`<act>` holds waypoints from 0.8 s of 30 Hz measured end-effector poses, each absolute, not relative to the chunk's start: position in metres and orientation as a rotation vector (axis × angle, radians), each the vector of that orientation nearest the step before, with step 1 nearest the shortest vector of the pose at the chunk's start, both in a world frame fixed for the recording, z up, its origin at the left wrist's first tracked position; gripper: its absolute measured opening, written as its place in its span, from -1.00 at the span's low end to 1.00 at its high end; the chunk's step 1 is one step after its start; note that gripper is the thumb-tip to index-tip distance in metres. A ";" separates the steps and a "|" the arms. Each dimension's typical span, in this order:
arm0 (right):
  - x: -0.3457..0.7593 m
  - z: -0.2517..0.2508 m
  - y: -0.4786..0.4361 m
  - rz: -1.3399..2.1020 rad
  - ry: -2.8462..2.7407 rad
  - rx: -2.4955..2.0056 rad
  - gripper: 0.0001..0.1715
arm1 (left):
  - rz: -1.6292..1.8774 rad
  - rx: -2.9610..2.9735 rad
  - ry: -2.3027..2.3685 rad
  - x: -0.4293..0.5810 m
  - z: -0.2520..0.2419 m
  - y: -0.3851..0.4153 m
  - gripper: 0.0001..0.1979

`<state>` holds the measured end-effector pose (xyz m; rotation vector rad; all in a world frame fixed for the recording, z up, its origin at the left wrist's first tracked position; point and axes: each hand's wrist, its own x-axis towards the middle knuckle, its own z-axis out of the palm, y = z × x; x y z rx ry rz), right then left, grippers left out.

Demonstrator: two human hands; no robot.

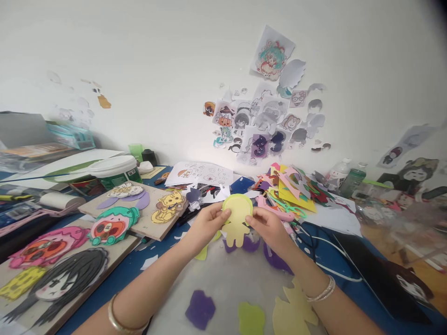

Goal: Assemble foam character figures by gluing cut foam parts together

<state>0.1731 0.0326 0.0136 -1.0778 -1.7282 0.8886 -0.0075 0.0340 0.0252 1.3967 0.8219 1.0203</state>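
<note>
Both my hands hold up a pale yellow foam cut-out (238, 218) with a round top and a small body below. My left hand (206, 224) pinches its left edge with thumb and fingers closed. My right hand (268, 227) pinches its right edge the same way. The cut-out hangs just above a translucent sheet (223, 284) on the blue table. On that sheet lie a purple foam scrap (199, 309), a green scrap (251, 318) and a larger yellow shape (292, 311). More purple pieces (275, 258) lie under my right wrist.
Wooden boards (139, 223) at left carry finished foam characters. A green tub (115, 171) stands behind them. A pile of coloured foam scraps (296, 186) and pink scissors (279, 211) lie behind my hands. Bottles (349, 179) stand at right. Drawings (265, 125) are stuck on the wall.
</note>
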 end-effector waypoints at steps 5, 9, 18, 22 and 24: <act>0.181 0.018 0.032 1.078 -1.666 -1.067 -0.68 | 0.946 1.428 0.859 -0.014 0.035 0.034 -0.53; 0.198 0.029 0.029 1.463 -1.794 -1.006 -0.73 | 0.899 1.561 1.101 -0.032 0.035 0.047 -0.54; 0.187 0.039 0.012 1.705 -2.328 -0.977 -0.77 | 0.731 2.138 1.565 -0.055 0.008 0.062 -0.87; 0.179 0.033 0.009 1.731 -2.421 -0.983 -0.76 | 0.654 2.178 1.603 -0.050 0.005 0.061 -0.83; 0.177 0.028 0.011 1.703 -2.484 -1.026 -0.74 | 0.615 2.178 1.631 -0.047 0.004 0.063 -0.83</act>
